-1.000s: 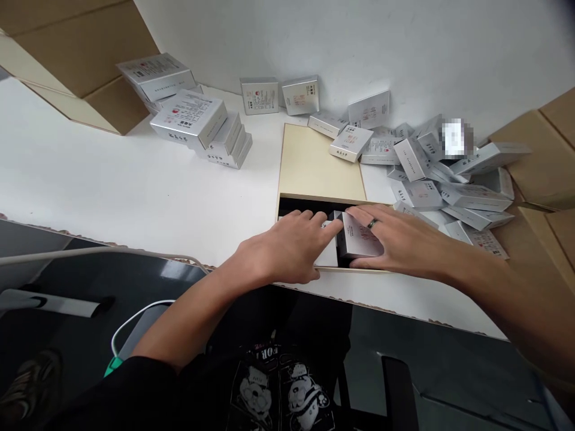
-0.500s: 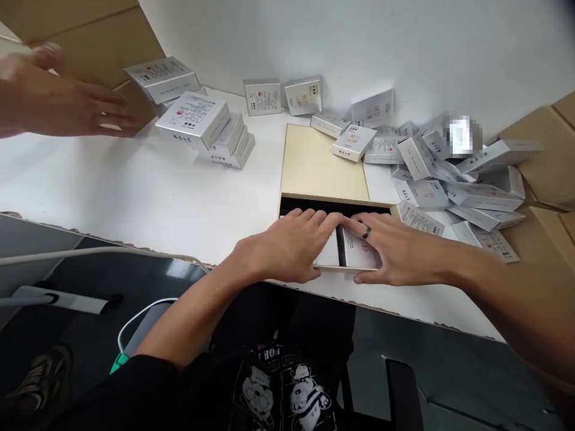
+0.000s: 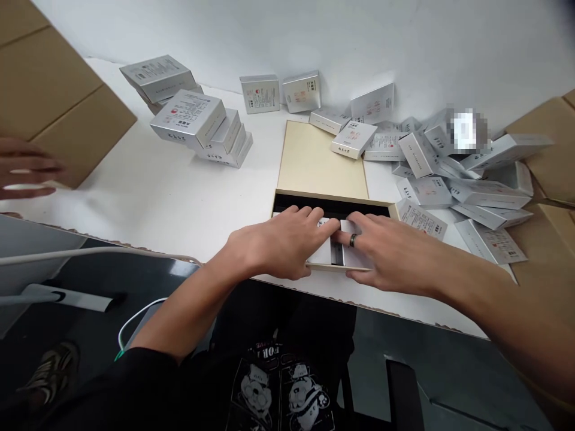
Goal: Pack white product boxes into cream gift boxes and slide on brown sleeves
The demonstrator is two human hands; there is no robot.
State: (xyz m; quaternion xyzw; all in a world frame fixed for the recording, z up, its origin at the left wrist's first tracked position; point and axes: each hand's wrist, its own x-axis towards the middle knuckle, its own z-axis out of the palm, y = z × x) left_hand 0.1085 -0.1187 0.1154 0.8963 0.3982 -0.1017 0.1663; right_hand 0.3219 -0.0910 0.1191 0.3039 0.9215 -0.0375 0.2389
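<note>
Near the table's front edge lies an open cream gift box (image 3: 335,196) with a dark inside; its cream lid (image 3: 321,158) lies flat behind it. Two silver cartons sit side by side in it, a narrow dark gap between them. My left hand (image 3: 281,242) curls over the left silver carton (image 3: 318,256), thumb at the box's front wall. My right hand (image 3: 389,251), with a ring on one finger, is bent over the right silver carton (image 3: 353,257); a finger reaches into the gap and the thumb is at the front wall. My palms hide much of both cartons.
Stacked silver cartons (image 3: 188,117) stand at the left back. A loose heap of cartons (image 3: 426,191) lies right of the gift box, beside cardboard boxes (image 3: 545,239). At far left, another person's hand (image 3: 27,170) is near a large cardboard box (image 3: 67,102).
My hands have moved slightly left and apart, showing more of the gap between the cartons. At left, the other person's hand and the cardboard box have shifted, the box now further into view.
</note>
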